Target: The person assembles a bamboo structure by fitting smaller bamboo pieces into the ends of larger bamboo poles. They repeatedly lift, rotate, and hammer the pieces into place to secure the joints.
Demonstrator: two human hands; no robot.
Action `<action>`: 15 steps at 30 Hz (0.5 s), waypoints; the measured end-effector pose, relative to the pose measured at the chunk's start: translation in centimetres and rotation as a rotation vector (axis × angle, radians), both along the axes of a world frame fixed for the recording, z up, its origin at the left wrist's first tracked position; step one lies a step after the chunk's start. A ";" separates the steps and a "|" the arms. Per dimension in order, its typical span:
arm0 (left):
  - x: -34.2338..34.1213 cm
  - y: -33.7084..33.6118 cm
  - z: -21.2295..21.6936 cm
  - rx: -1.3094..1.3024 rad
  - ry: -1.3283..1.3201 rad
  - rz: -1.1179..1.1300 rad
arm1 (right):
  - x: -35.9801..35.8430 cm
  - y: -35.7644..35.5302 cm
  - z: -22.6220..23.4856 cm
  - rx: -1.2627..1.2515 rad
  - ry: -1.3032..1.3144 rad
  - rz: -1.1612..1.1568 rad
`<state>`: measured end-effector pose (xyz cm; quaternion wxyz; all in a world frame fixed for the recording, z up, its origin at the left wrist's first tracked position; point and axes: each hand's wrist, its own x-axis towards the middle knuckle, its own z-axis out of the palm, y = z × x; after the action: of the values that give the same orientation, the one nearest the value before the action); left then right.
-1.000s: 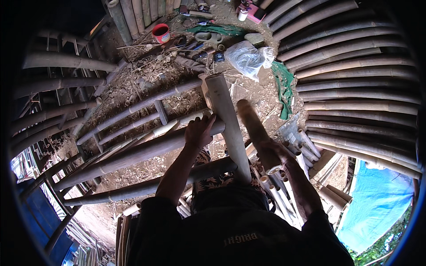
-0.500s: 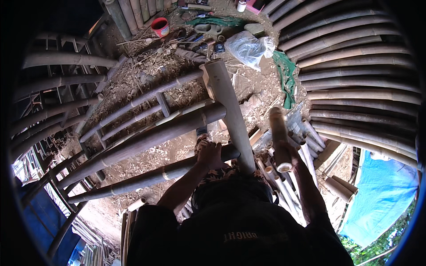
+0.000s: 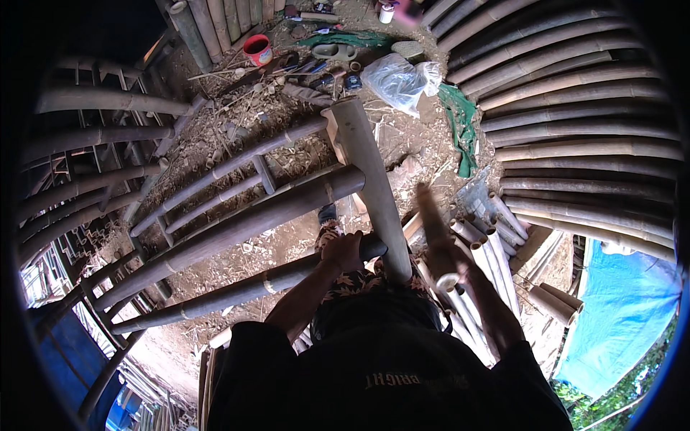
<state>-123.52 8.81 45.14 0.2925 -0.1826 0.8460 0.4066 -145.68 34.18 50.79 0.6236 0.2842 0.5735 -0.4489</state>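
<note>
The right hand [image 3: 463, 267] is closed around a short bamboo piece [image 3: 433, 214], which is to the right of the thick post [image 3: 376, 188] and blurred along its length, so it is probably being swung. The left hand [image 3: 342, 253] lies over the lower pole [image 3: 223, 297], just left of the post; its fingers are partly hidden, so whether they close round the pole I cannot tell. The upper pole [image 3: 237, 226] also meets the post on its left side, farther up from the body, making 2 joints in view.

The step in hand looks like tapping the post against the pole ends. To do it well, the left hand would best keep the lower pole lined up with its joint and its fingers clear of the post's edge. Short, square blows near each joint, shared between the 2, should seat the post evenly; hitting at a slant or at 1 spot could split it. The bamboo bundle [image 3: 496, 269] right of the post leaves limited swing room, so a compact stroke seems wiser.
</note>
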 end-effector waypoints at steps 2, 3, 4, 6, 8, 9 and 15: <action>0.0 -0.4 0.8 0.000 0.010 0.002 | 1.3 -2.3 0.0 -0.024 0.023 0.132; 0.2 -0.1 0.6 -0.050 0.007 -0.020 | 2.1 -3.2 0.7 -0.026 0.034 0.193; 0.3 0.5 0.2 -0.100 0.007 -0.033 | 1.9 -4.7 1.5 -0.042 0.047 0.220; 0.1 0.2 0.7 -0.134 0.010 -0.037 | 1.4 -6.8 3.3 -0.052 0.082 0.222; -1.4 -2.0 3.1 -0.203 0.383 0.241 | -1.4 -8.5 2.9 -0.035 0.139 0.127; -3.0 -4.2 5.2 -0.405 0.606 0.283 | -3.3 -8.3 1.1 -0.045 0.142 -0.035; -5.1 -11.6 -0.4 -0.625 0.422 0.118 | -5.8 -19.4 0.6 -0.039 0.475 0.100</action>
<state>-128.65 -2.77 44.70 0.0180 -0.2239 0.9588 0.1737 -151.49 14.78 51.37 0.4982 0.1297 0.7086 -0.4826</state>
